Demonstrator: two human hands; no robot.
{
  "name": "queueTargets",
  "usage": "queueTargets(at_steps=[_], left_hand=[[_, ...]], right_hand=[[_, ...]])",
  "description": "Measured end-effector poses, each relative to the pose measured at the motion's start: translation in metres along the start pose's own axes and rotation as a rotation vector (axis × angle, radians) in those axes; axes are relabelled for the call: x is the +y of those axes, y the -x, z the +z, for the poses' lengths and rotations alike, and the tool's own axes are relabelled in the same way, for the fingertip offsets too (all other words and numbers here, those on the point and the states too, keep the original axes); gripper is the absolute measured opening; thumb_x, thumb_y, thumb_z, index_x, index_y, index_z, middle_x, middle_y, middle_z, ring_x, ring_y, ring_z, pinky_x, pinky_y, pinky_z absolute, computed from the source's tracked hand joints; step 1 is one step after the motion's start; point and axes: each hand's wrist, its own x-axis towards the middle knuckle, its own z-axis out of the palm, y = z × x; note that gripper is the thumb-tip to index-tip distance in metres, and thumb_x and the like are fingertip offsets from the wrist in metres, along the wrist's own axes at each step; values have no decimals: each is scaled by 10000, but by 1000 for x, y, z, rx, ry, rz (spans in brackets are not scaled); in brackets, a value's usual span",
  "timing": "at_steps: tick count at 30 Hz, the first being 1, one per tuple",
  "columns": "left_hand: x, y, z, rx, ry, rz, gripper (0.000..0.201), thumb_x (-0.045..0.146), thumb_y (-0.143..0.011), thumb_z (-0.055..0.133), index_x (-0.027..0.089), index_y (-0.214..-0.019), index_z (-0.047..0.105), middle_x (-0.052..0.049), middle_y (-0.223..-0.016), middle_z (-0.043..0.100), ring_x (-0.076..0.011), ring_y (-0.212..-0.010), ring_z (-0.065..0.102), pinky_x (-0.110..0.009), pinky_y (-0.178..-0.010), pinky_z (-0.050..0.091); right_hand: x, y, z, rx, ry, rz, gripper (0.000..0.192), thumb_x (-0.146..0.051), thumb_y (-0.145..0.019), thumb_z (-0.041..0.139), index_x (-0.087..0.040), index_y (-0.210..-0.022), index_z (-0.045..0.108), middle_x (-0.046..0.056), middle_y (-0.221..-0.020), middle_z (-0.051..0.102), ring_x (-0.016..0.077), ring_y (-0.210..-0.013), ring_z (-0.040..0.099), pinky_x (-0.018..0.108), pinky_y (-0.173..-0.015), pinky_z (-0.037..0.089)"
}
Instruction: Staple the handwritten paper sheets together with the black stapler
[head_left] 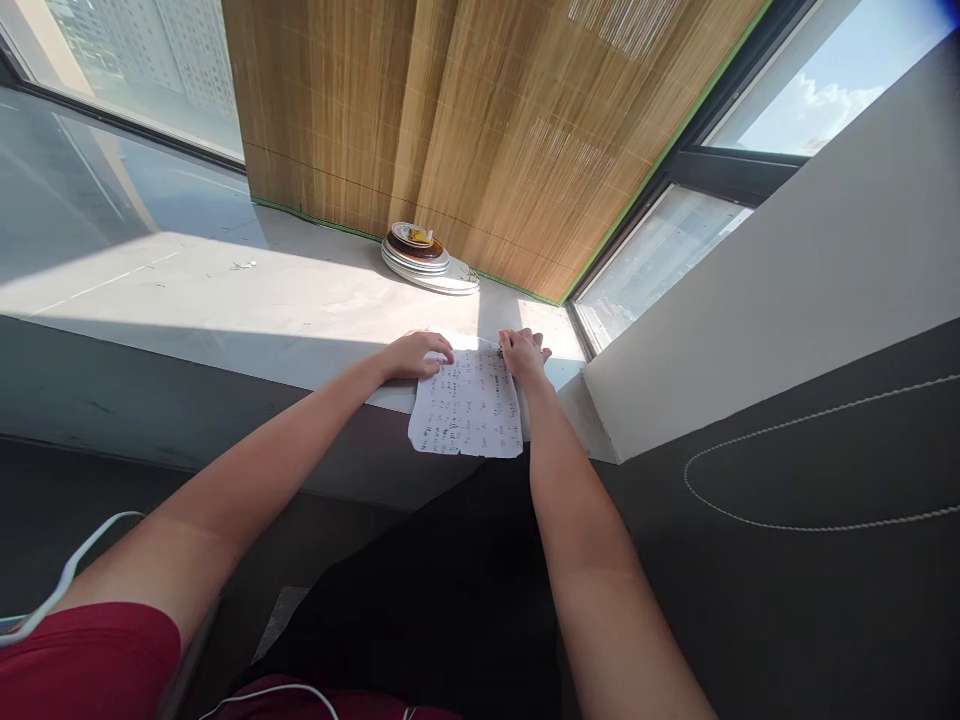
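Observation:
A white sheet of paper with rows of dark handwriting lies partly on the sill and hangs over its front edge, its lower edge uneven. At the paper's upper left corner is my left hand, thumb and fingers bent around the margin. My right hand grips the upper right side with curled fingers; a small dark thing by its thumb is too small to make out. Beyond the hands, a stack of plates stands on the sill, a small yellow item on the top one.
The pale window sill runs across in front of me, partly sunlit. A bamboo blind hangs behind the plates. At right are a window frame, a white wall and a looped bead cord. A white cable passes near my left arm.

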Motion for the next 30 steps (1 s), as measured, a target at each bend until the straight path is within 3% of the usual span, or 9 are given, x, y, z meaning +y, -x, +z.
queueTargets(at_steps=[12,22,24,27,30], left_hand=[[-3,0,0,-11,-16,1,342,207,-874,635,246,-1118,871,-61,-1363,782,-290,-1287,709,-488,-1235,488],[-9,-1,2,-7,-9,-19,352,219,-857,626,264,-1113,862,-59,-1362,779,-278,-1297,699,-474,-1250,473],[-9,0,1,-1,-3,-28,354,208,-840,621,264,-1092,863,-57,-1349,784,-275,-1280,707,-471,-1244,484],[-8,1,0,9,0,-30,362,193,-819,616,263,-1074,862,-57,-1337,787,-276,-1265,718,-465,-1222,513],[-8,1,0,20,1,-21,355,189,-819,614,258,-1064,861,-61,-1323,788,-283,-1260,724,-470,-1217,516]], right_hand=[[-12,11,-3,-17,69,-28,580,-446,-1158,193,-285,-1125,749,133,-1458,605,380,-1405,446,753,-1244,242],[-23,21,10,30,178,-72,521,-397,-1173,228,-254,-1268,720,158,-1558,572,396,-1495,403,806,-1277,101],[-21,21,7,59,105,-57,522,-430,-1183,224,-271,-1395,674,144,-1588,559,376,-1499,411,770,-1290,141],[-8,20,1,80,-40,22,499,-507,-1171,307,-307,-1557,551,126,-1634,528,353,-1507,423,674,-1267,306],[15,22,-5,50,-38,-5,401,-379,-1087,529,-309,-1477,594,122,-1535,606,344,-1464,475,577,-1195,421]])
